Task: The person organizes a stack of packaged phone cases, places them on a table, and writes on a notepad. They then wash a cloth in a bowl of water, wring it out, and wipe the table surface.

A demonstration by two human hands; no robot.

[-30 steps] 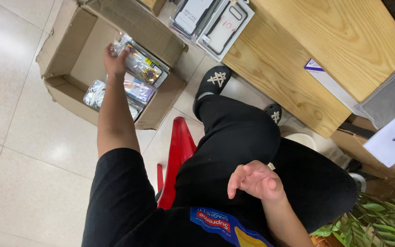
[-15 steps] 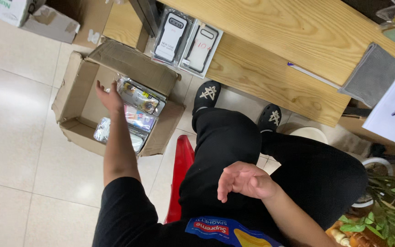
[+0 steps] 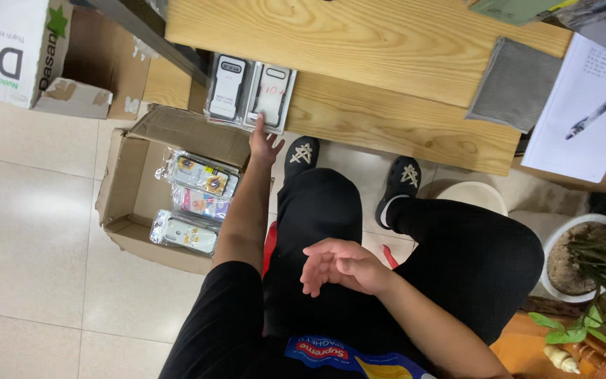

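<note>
My left hand (image 3: 264,144) is stretched forward, its fingertips touching the near edge of a packaged phone case (image 3: 269,97) that lies beside another packaged phone case (image 3: 227,88) on the edge of a wooden bench (image 3: 387,63). The hand holds nothing. My right hand (image 3: 341,265) rests on my lap with the fingers loosely spread and nothing in it. An open cardboard box (image 3: 129,182) on the floor to the left holds several phone cases in clear bags (image 3: 194,200).
A grey cloth (image 3: 515,84), white paper (image 3: 587,112) and a pen (image 3: 596,112) lie on the bench at right. A large printed carton (image 3: 15,52) stands at top left. A potted plant (image 3: 590,267) sits at right, a red stool (image 3: 269,245) under me.
My left hand left the cardboard box and moved up and right to the packaged phone cases on the bench. The view shifted left; my right hand stayed on my lap.
</note>
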